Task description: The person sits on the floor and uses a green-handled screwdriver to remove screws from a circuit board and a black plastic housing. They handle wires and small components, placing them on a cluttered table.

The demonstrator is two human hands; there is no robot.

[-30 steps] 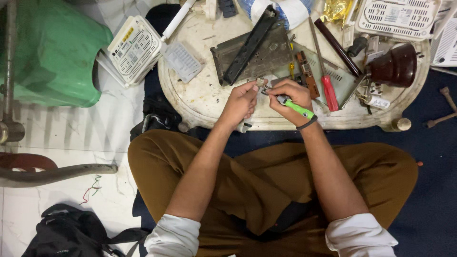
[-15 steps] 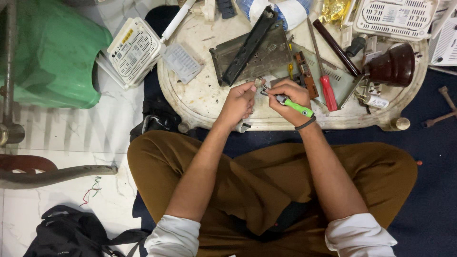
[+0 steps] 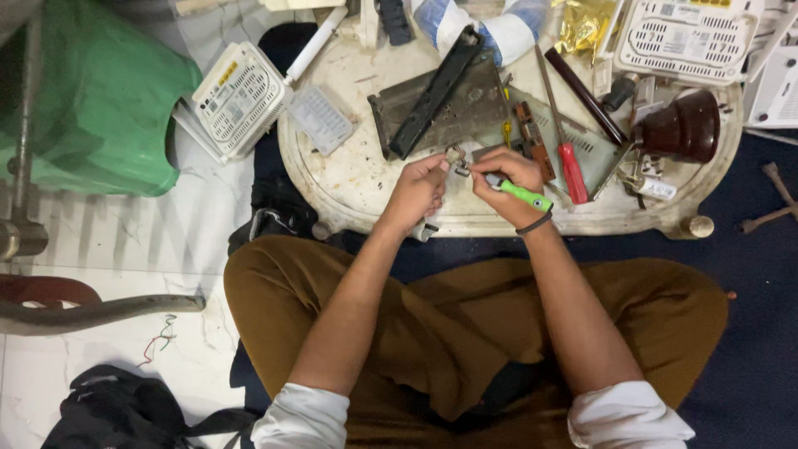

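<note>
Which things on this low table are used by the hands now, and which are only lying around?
In use:
- green-handled screwdriver in the right hand
- small metal part pinched by the left hand

Lying about:
- red-handled screwdriver
- dark metal plate
- white router
- brown cup
- green plastic stool

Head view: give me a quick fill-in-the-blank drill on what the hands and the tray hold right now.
1. The right hand grips a screwdriver whose handle is ____.
2. The left hand pinches a small ____ part at the screwdriver's tip.
3. The screwdriver lying on the tray right of the hands has a ____ handle.
4. The bin on the floor at the left is ____.

Missing words: green; metal; red; green
</note>
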